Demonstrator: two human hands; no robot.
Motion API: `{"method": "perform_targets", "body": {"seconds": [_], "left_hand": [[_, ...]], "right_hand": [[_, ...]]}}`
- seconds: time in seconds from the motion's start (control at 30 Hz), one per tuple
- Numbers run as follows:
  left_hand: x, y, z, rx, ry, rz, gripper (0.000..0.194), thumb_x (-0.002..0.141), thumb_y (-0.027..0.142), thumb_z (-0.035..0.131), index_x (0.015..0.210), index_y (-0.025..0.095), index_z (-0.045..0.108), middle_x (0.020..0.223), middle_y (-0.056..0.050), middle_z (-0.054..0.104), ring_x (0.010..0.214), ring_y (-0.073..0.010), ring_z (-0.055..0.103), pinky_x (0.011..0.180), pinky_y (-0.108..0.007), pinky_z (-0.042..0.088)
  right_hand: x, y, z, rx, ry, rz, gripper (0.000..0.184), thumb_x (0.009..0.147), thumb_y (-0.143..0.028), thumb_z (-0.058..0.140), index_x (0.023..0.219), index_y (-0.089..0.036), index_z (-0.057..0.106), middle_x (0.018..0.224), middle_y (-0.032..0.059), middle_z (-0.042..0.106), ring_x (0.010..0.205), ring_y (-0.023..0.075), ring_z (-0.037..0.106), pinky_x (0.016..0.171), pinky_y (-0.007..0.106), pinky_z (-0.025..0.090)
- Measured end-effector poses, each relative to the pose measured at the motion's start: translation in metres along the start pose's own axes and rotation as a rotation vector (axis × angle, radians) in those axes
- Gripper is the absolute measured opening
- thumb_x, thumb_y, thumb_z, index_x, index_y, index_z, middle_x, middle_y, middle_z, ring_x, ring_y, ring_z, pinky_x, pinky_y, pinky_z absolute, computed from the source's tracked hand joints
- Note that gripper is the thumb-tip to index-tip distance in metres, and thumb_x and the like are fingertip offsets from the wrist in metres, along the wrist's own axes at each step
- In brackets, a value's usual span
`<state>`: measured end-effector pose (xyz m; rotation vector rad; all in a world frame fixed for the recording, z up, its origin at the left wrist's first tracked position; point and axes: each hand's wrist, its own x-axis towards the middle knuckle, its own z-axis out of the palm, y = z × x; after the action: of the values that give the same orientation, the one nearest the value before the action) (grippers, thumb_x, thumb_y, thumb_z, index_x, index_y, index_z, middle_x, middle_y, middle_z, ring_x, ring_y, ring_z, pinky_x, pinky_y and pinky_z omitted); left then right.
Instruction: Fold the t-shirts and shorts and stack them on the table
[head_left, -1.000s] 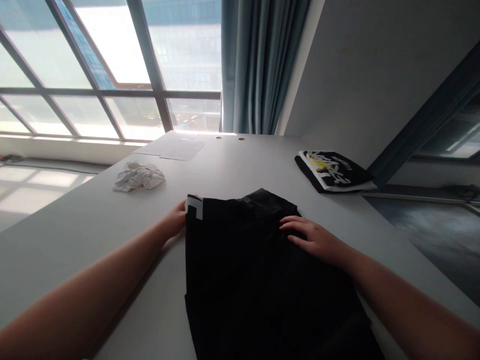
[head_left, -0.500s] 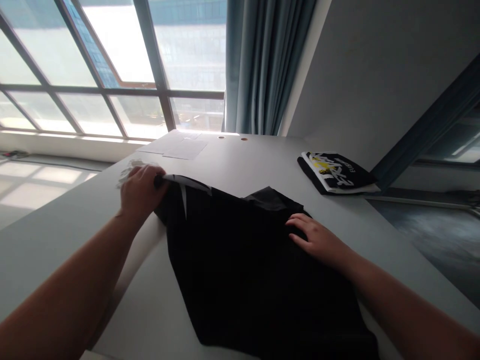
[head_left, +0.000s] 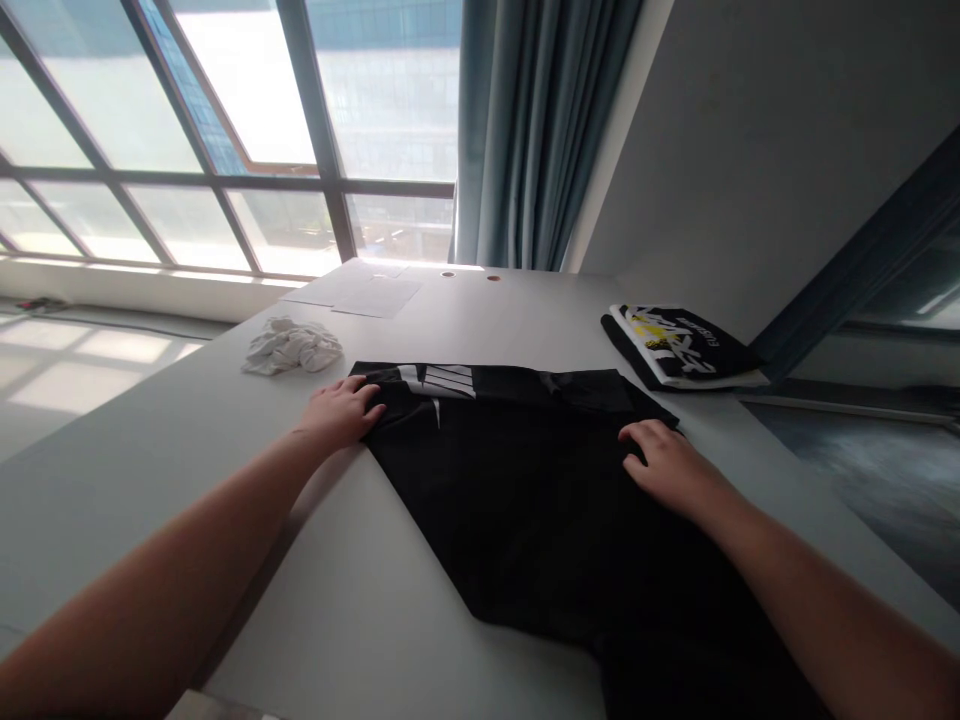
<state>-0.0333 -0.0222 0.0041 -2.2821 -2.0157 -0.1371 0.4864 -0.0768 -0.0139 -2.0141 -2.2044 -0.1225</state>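
A black garment (head_left: 525, 490) with a white print near its far edge lies spread over the white table (head_left: 360, 590). Its far edge is folded over, and the near part runs out of view at the bottom. My left hand (head_left: 339, 412) rests on the far left corner of the cloth, fingers stretched out over it. On the right side of the garment lies my right hand (head_left: 664, 462), its fingers bent a little and apart, touching the fabric.
A crumpled white cloth (head_left: 291, 346) lies beyond my left hand. Folded clothes (head_left: 679, 345), black and white with yellow print, are stacked at the right edge. Paper sheets (head_left: 376, 297) lie at the far end. A pale object (head_left: 210, 708) shows at the bottom edge.
My left hand has come down and to the right, lowering the raised corner onto the table and letting it lie. The far edge is now flatter. My right hand has shifted right.
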Motion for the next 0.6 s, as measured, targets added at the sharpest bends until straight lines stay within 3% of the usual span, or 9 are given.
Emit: {"method": "perform_targets", "body": {"seconds": [0.13, 0.2, 0.37, 0.5, 0.6], "left_hand": [[0.004, -0.01, 0.003, 0.03, -0.016, -0.217, 0.066, 0.099, 0.059, 0.046, 0.149, 0.018, 0.056, 0.156, -0.024, 0.051, 0.142, -0.0445, 0.048, 0.112, -0.058, 0.041], [0.009, -0.014, 0.007, -0.015, -0.027, -0.228, 0.07, 0.098, 0.057, 0.047, 0.152, 0.013, 0.052, 0.154, -0.027, 0.052, 0.142, -0.0453, 0.049, 0.113, -0.058, 0.04], [0.015, -0.017, 0.011, -0.326, -0.017, 0.03, 0.076, 0.093, 0.054, 0.054, 0.155, 0.01, 0.049, 0.155, -0.024, 0.052, 0.144, -0.0396, 0.049, 0.121, -0.05, 0.037], [0.007, -0.009, 0.001, -0.821, -0.03, 0.218, 0.092, 0.085, 0.064, 0.068, 0.161, 0.02, 0.041, 0.159, -0.017, 0.051, 0.146, -0.0355, 0.047, 0.121, -0.047, 0.038], [0.0, -0.005, -0.01, -1.053, -0.099, 0.291, 0.091, 0.079, 0.059, 0.078, 0.158, 0.026, 0.047, 0.155, -0.013, 0.055, 0.141, -0.0338, 0.053, 0.112, -0.043, 0.049]], "right_hand": [[0.0, 0.001, 0.004, -0.005, 0.009, -0.002, 0.033, 0.09, -0.025, 0.052, 0.116, -0.019, 0.07, 0.127, 0.0138, 0.063, 0.111, 0.0313, 0.064, 0.104, 0.046, 0.05], [0.0, 0.001, 0.006, 0.015, 0.011, -0.009, 0.034, 0.089, -0.024, 0.053, 0.117, -0.02, 0.07, 0.127, 0.0135, 0.063, 0.113, 0.0315, 0.063, 0.104, 0.045, 0.05], [0.001, 0.003, 0.009, 0.069, 0.023, -0.047, 0.037, 0.087, -0.023, 0.054, 0.12, -0.022, 0.07, 0.126, 0.0121, 0.063, 0.117, 0.0313, 0.062, 0.109, 0.047, 0.048], [0.001, 0.002, 0.008, 0.083, 0.025, -0.053, 0.037, 0.088, -0.023, 0.052, 0.12, -0.022, 0.07, 0.127, 0.0125, 0.062, 0.117, 0.0312, 0.062, 0.111, 0.048, 0.047], [0.0, -0.001, 0.005, 0.095, 0.014, -0.047, 0.036, 0.089, -0.024, 0.053, 0.12, -0.023, 0.07, 0.127, 0.0119, 0.063, 0.117, 0.0308, 0.062, 0.11, 0.047, 0.048]]}}
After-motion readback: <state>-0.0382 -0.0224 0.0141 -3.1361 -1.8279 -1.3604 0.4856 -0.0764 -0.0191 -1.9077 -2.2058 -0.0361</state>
